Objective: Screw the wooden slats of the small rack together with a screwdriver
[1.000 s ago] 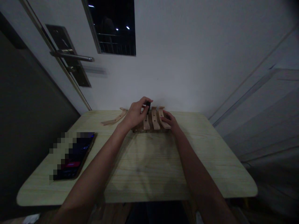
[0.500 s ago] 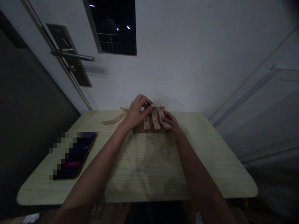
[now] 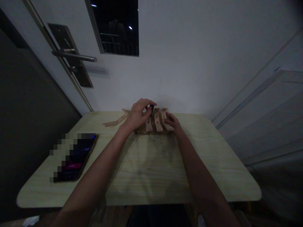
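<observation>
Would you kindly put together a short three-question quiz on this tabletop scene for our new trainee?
1. True or false: the left hand grips a small black object over the slatted wooden rack.
2. Which side of the rack does the right hand rest on: A near, B right, C left?
3. Fill in: the loose curved wooden strip lies on the pale wood-grain table to the ___ of the left hand.

Key:
1. True.
2. B.
3. Left; the dark smartphone lies nearer the camera, by the table's left edge.
</observation>
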`<state>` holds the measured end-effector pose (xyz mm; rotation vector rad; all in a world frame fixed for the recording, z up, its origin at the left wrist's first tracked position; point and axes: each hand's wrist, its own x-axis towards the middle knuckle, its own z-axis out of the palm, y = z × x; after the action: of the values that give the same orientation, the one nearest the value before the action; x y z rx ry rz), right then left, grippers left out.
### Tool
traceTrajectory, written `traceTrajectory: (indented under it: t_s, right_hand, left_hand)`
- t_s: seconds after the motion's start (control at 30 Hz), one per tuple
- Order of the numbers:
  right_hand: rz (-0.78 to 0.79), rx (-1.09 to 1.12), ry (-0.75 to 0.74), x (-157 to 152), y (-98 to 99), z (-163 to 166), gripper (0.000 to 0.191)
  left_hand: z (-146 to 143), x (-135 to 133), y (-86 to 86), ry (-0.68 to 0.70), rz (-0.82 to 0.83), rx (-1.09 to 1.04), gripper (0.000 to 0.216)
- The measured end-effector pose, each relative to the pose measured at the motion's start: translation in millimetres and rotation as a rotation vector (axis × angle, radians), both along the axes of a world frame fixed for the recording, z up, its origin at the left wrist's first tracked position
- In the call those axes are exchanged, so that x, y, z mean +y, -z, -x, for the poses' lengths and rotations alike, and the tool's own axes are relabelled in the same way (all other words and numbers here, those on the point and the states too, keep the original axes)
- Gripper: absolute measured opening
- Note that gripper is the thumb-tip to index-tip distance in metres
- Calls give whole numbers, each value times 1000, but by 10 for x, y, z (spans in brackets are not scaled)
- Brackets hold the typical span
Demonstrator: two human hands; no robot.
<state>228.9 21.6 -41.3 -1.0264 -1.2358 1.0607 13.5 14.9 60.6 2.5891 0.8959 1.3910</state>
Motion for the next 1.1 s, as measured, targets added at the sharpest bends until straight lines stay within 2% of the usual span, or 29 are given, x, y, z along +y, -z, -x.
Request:
traceTrajectory:
  t_s: [0.13, 0.3, 0.63, 0.87, 1.0, 1.1]
  right_hand:
    - [-10, 13, -9, -1, 2, 6, 54]
    - [-7, 15, 1, -2, 17, 7, 55]
    - [-22, -21, 8, -16, -13, 4, 55]
    - [-23, 8, 30, 25, 30, 2, 55]
    - [-18, 18, 6, 17, 30, -1, 53]
    - [-25, 16, -19, 7, 21, -6, 52]
  left_hand:
    - [-25, 3, 15, 41, -7, -66, 14]
    - [-37, 35, 42, 23, -45, -138, 6]
    - [-17, 19, 25, 38, -22, -113, 24]
    - [0, 35, 26, -11, -105, -49, 24]
    - [-15, 27, 31, 6, -72, -34, 24]
    - [-26, 27, 31, 14, -62, -30, 15]
